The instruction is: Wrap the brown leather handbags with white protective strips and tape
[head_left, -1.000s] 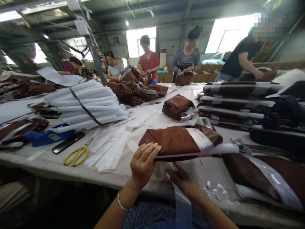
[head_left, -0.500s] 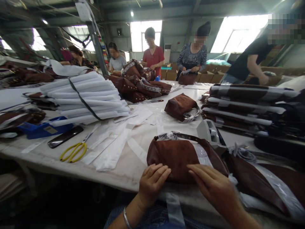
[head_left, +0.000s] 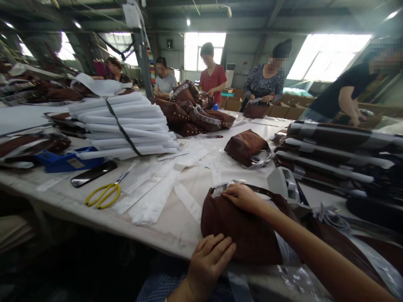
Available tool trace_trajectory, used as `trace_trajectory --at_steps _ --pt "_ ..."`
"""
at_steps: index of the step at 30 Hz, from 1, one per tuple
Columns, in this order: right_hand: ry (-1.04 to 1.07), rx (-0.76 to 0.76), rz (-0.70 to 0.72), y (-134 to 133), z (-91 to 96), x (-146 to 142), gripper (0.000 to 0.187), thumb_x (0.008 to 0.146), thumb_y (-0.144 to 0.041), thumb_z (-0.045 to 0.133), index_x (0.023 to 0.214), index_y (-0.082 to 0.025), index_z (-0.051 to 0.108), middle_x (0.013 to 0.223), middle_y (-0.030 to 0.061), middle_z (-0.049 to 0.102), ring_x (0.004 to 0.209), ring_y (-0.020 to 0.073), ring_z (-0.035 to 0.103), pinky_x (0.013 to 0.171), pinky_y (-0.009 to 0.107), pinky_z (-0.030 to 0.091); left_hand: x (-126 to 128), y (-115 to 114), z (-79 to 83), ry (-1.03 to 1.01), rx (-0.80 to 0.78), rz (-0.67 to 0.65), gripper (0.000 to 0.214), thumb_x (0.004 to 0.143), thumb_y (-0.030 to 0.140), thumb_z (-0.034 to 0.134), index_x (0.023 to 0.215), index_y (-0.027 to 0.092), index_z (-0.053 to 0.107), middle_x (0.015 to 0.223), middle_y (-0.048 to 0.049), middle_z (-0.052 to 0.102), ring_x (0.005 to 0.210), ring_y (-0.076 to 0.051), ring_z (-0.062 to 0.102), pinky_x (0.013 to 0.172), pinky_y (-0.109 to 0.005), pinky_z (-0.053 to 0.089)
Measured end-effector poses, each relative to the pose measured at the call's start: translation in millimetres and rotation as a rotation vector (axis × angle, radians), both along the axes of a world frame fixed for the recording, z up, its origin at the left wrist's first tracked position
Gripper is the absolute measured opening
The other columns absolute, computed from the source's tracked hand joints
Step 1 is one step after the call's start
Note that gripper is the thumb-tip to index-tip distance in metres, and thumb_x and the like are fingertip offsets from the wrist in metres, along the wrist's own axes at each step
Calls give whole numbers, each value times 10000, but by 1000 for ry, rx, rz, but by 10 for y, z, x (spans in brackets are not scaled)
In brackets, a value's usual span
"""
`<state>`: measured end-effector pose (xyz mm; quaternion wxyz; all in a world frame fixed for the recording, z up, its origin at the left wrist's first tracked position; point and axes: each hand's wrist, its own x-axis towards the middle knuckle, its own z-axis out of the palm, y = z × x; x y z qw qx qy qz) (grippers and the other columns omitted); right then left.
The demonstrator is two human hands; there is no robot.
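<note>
A brown leather handbag [head_left: 242, 230], with a studded strap and a clear plastic band around it, lies at the table's front edge before me. My left hand [head_left: 212, 258] rests against its lower front, fingers outstretched side by side. My right hand [head_left: 242, 197] reaches across the bag and lies on its top edge beside the strap, fingers extended to the left. The right thumb is hidden. Both hands touch the bag; neither visibly grips it.
Yellow-handled scissors [head_left: 103, 196], a phone [head_left: 93, 174], a blue tray [head_left: 67, 159] and plastic strips [head_left: 157, 197] lie left. Stacked white-wrapped bundles [head_left: 126, 123] stand behind. Another bag [head_left: 247, 147] sits ahead; stacked bags [head_left: 333, 147] stand right. Several co-workers stand opposite.
My right hand has moved from the bag's front up to its top edge by the strap. The bag's front has come nearer and lower. My left hand stays at the lower front.
</note>
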<state>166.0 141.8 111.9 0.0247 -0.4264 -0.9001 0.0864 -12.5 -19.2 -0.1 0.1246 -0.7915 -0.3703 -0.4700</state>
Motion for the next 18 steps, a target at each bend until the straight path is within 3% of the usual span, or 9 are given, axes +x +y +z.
trace_trajectory --at_steps 4,9,14,18 --pt "-237 32 39 220 18 -193 229 899 -227 570 905 -246 799 896 77 723 865 239 665 701 299 448 -8 84 -35 29 29 0 333 1062 218 404 1235 283 681 1212 58 721 1129 -104 626 1093 -269 428" --pt "-435 0 227 457 92 -326 265 879 -165 601 1037 -292 772 935 49 720 805 200 666 605 272 383 -74 196 -47 81 46 -24 293 1031 204 493 1258 280 662 1233 25 713 1147 -112 625 1063 -282 467" --pt "-589 101 302 457 -18 -518 236 952 -137 525 923 -154 759 964 134 715 881 238 661 672 310 413 -74 197 -48 67 69 -16 285 1035 190 485 1225 275 679 1212 34 721 1117 -117 640 1032 -283 492" --pt "-659 193 319 379 -132 -632 236 947 -107 516 889 -128 744 992 159 708 946 261 645 760 345 433 -61 182 -57 54 66 -5 277 1033 188 491 1216 272 680 1208 40 721 1115 -121 641 1021 -291 500"
